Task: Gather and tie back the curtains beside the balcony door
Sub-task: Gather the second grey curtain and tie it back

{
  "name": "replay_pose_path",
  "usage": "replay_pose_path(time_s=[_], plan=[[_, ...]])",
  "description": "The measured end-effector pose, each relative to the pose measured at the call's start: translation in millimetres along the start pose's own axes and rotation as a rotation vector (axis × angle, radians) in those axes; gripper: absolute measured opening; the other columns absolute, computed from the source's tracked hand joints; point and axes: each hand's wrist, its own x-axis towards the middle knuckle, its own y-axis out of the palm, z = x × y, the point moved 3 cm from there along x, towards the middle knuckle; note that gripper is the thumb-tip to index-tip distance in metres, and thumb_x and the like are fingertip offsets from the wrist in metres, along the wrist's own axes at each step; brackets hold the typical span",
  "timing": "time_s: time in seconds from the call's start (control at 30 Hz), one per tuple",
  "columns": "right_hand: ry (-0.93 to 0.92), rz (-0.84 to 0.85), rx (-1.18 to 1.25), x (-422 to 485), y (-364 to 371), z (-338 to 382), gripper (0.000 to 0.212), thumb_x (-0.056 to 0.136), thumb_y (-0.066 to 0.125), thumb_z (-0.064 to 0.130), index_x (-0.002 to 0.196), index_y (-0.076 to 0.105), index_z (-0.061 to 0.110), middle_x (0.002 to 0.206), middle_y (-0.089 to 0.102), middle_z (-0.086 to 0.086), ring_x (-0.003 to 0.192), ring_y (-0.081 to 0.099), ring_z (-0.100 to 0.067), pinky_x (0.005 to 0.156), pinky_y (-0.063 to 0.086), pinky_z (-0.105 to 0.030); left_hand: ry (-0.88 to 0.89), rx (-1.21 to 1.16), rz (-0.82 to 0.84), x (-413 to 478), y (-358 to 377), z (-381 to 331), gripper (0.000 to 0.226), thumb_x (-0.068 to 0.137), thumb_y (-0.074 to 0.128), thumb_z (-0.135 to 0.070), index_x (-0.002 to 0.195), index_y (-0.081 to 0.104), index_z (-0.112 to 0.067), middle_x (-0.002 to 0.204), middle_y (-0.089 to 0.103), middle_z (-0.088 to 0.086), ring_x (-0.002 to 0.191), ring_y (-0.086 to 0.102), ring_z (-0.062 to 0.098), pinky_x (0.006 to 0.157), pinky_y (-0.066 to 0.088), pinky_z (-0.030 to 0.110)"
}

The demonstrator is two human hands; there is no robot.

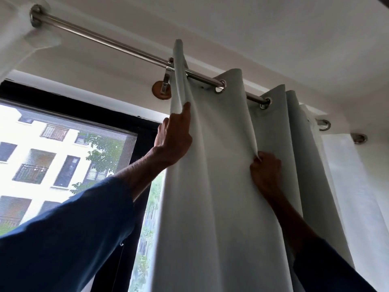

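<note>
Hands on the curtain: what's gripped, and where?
Both hold the pale grey eyelet curtain. Left hand grips its leading edge fold below the steel rod; right hand pinches the next fold.

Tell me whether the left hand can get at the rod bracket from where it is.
Probably yes: the left hand sits on the curtain's leading edge just below the bracket, and nothing lies between them.

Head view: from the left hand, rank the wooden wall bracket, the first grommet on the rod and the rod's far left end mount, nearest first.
From the left hand:
1. Wooden wall bracket, just above the hand, beside the curtain edge.
2. First grommet, up and to the right, on the rod.
3. Rod's left end mount, far upper left.
</note>
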Motion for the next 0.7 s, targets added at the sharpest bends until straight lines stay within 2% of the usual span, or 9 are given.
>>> replay_pose_path(time_s=[0.07,0.1,0.23,0.33,0.43,0.5,0.6,0.7], plan=[[-0.036,0.017,-0.023,-4,6,8,0.016,0.086,0.054,0.017,0.079,0.064,0.008,0.077,0.063,-0.016,0.083,0.065,-0.039,0.063,0.036,-0.032,0.010,-0.019,0.054,2,5,-3,0.083,0.085,0.049,-0.003,0.158,0.011,-0.016,0.113,0.059,0.025,0.102,0.058,0.043,0.077,0.043,0.042],[-0.045,0.009,-0.023,-5,9,12,0.017,0.084,0.052,0.018,0.072,0.061,0.010,0.072,0.061,-0.014,0.077,0.064,-0.038,0.061,0.031,-0.030,0.023,-0.043,0.081,4,9,-6,0.085,0.085,0.050,-0.003,0.158,0.008,-0.015,0.113,0.058,0.025,0.104,0.057,0.043,0.079,0.043,0.043],[-0.051,-0.026,-0.009,-4,17,27,0.039,0.077,0.044,0.033,0.085,0.070,0.005,0.085,0.069,-0.018,0.082,0.065,-0.036,0.067,0.039,-0.033,0.085,-0.140,0.180,24,26,-27,0.083,0.086,0.053,-0.008,0.156,0.010,-0.009,0.126,0.056,0.023,0.115,0.052,0.042,0.090,0.041,0.045],[-0.061,-0.018,0.008,-5,10,36,0.024,0.081,0.049,0.025,0.067,0.062,0.010,0.063,0.057,-0.008,0.065,0.058,-0.028,0.060,0.025,-0.028,0.148,-0.244,0.208,36,35,-62,0.074,0.086,0.056,-0.006,0.152,0.023,-0.002,0.131,0.055,0.024,0.117,0.052,0.045,0.095,0.040,0.045],[-0.036,-0.017,0.016,-5,-3,38,0.025,0.083,0.053,0.012,0.059,0.055,0.006,0.051,0.046,-0.002,0.057,0.053,-0.026,0.053,0.025,-0.034,0.172,-0.332,0.216,39,43,-91,0.061,0.088,0.052,-0.006,0.147,0.036,-0.005,0.131,0.055,0.022,0.117,0.051,0.045,0.098,0.039,0.046],[-0.011,-0.032,0.002,-3,-9,34,0.025,0.082,0.056,0.009,0.058,0.053,0.005,0.050,0.044,-0.002,0.053,0.052,-0.024,0.048,0.029,-0.032,0.163,-0.381,0.235,40,48,-93,0.055,0.091,0.051,-0.007,0.145,0.042,-0.009,0.136,0.053,0.018,0.123,0.048,0.040,0.101,0.037,0.042],[-0.038,-0.031,-0.025,-2,-16,35,0.027,0.087,0.062,0.022,0.062,0.059,0.011,0.056,0.052,-0.003,0.061,0.058,-0.026,0.057,0.035,-0.031,0.167,-0.463,0.251,34,49,-80,0.054,0.090,0.052,-0.002,0.143,0.046,-0.008,0.143,0.050,0.016,0.131,0.042,0.034,0.106,0.031,0.034],[-0.050,0.005,-0.005,-3,-12,42,0.034,0.088,0.067,0.041,0.077,0.070,0.009,0.069,0.066,-0.007,0.070,0.064,-0.025,0.066,0.047,-0.035,0.154,-0.538,0.218,25,48,-50,0.050,0.089,0.049,0.001,0.137,0.058,-0.010,0.138,0.057,0.014,0.132,0.048,0.032,0.110,0.036,0.032]])
